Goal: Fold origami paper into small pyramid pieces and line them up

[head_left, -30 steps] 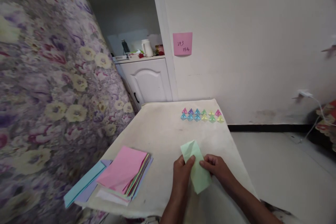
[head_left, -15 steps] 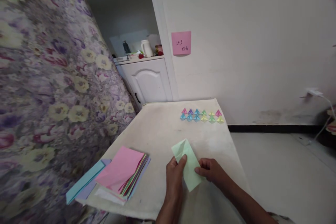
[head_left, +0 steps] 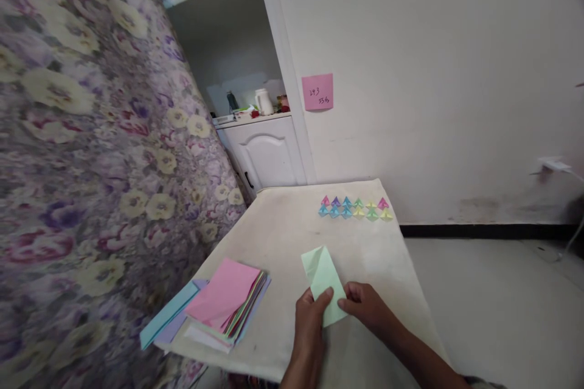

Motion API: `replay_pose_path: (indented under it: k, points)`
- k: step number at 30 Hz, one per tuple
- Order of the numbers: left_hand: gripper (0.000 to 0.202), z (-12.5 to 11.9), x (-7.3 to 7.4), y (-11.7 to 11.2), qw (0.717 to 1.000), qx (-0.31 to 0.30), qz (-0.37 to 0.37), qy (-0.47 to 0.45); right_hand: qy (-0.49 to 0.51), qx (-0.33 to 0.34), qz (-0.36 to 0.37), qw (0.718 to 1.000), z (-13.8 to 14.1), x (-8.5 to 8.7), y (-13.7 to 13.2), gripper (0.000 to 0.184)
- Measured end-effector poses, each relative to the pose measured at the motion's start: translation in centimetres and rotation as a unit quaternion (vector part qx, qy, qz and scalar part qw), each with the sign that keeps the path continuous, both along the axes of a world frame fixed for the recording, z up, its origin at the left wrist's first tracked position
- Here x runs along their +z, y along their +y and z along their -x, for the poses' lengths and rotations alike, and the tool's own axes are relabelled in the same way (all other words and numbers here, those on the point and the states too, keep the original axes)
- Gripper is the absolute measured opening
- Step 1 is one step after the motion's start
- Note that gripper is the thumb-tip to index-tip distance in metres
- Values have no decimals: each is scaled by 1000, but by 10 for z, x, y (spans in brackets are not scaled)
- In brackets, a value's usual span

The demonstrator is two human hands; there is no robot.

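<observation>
A pale green sheet of paper [head_left: 323, 278], partly folded to a point at its far end, lies on the cream table [head_left: 283, 237] near its front edge. My left hand [head_left: 311, 322] pinches the sheet's near left side with thumb and fingers closed on it. My right hand [head_left: 367, 307] grips the near right edge, fingers curled over the paper. A stack of coloured paper sheets [head_left: 223, 304], pink on top, sits to the left of my hands. At the far right of the table, several small folded paper pieces [head_left: 354, 208] in mixed colours stand in two rows.
A floral-patterned fabric surface [head_left: 91, 164] rises along the left. A white cabinet [head_left: 264, 149] with a kettle and small items on it stands behind the table. A pink sticky note [head_left: 318, 92] hangs on the wall. Bare floor lies to the right.
The view has tilted upward, showing a shelf above the cabinet. My hands have drawn closer together on the near end of the green sheet, which now shows less length past them.
</observation>
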State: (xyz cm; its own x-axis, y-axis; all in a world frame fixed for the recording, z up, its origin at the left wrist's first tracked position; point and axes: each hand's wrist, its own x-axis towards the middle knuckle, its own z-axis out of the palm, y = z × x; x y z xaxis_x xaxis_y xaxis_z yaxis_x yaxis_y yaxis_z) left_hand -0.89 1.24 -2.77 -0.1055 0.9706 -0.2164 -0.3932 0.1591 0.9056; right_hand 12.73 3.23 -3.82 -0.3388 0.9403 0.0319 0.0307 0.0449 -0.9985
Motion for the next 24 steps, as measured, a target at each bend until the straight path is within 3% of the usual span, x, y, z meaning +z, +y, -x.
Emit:
replay_pose_path:
  k: [4, 13, 19, 24]
  points:
    - [31, 4, 3, 11, 999, -14, -18, 40, 20, 10, 16, 1000, 3, -5, 4, 17]
    - [29, 0, 19, 47, 996, -80, -34, 31, 29, -44, 67, 996, -10, -2, 21, 20]
    - [25, -10, 14, 51, 994, -102, -39, 6, 33, -65, 73, 995, -11, -4, 24, 22]
    - [24, -10, 8, 49, 995, -98, -1, -12, -41, -57, 20, 997, -21, -4, 23, 19]
